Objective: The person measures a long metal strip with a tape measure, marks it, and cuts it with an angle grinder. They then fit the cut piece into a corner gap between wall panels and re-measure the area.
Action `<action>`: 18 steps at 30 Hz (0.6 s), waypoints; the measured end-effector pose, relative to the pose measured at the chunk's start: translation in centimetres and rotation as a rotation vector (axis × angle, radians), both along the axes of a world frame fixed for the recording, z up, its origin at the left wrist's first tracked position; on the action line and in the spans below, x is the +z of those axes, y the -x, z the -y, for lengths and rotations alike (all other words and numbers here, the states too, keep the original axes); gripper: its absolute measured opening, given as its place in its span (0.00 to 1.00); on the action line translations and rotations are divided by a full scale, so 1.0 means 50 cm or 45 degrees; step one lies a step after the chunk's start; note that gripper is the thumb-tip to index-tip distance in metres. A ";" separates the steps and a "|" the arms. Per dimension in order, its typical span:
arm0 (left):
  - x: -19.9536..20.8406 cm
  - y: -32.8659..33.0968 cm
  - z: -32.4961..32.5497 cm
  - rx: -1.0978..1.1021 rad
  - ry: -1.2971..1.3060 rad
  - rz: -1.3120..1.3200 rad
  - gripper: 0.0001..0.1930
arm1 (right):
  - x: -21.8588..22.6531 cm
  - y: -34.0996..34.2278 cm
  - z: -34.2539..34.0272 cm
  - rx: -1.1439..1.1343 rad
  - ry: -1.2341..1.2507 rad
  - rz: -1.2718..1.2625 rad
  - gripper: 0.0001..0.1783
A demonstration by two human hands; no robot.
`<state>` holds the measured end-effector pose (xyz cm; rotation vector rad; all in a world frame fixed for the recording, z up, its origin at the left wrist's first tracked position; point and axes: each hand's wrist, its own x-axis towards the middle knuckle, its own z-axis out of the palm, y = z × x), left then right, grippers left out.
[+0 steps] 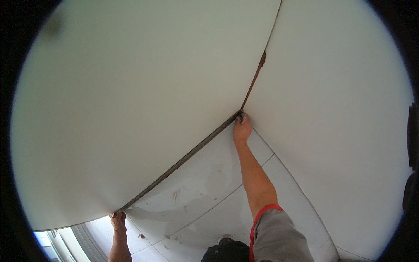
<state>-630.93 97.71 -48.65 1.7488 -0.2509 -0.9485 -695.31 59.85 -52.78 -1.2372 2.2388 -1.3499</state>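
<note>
A long, narrow dark grey strip [181, 160] runs slantwise along the foot of the white wall on the left. My left hand [118, 219] is at its near left end, fingers closed at the strip's tip. At the far end, where the two walls meet, my right hand [242, 128] pinches the strip with thumb and fingers. What the fingertips do behind the strip is hidden. Above my right hand, a reddish-brown band [254, 80] shows along the corner joint and narrows to a thin dark line higher up.
White walls [109, 87] rise on the left and right [331, 109]. Pale floor tiles [209, 187] with dark joints carry scattered brown crumbs and smears. A pale frame [72, 242] stands beyond the left wall's end. Something black [227, 252] shows at the bottom edge.
</note>
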 end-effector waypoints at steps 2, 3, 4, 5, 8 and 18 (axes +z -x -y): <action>-0.012 0.011 0.008 0.042 -0.008 -0.002 0.06 | 0.001 -0.003 -0.007 -0.042 0.036 -0.050 0.15; -0.023 0.021 0.012 0.112 -0.033 0.024 0.07 | 0.002 -0.005 -0.008 -0.053 0.051 -0.068 0.13; -0.034 0.027 0.019 0.179 -0.053 0.046 0.07 | -0.001 0.000 -0.005 -0.067 0.072 -0.089 0.12; -0.033 0.023 0.019 0.129 -0.042 0.022 0.09 | -0.004 0.005 -0.002 -0.079 0.093 -0.109 0.11; -0.033 0.010 0.017 0.056 -0.054 0.004 0.09 | -0.021 0.024 -0.006 0.047 -0.051 -0.113 0.18; -0.031 0.022 0.023 0.068 -0.015 -0.034 0.11 | -0.022 0.012 -0.010 -0.020 0.122 0.002 0.14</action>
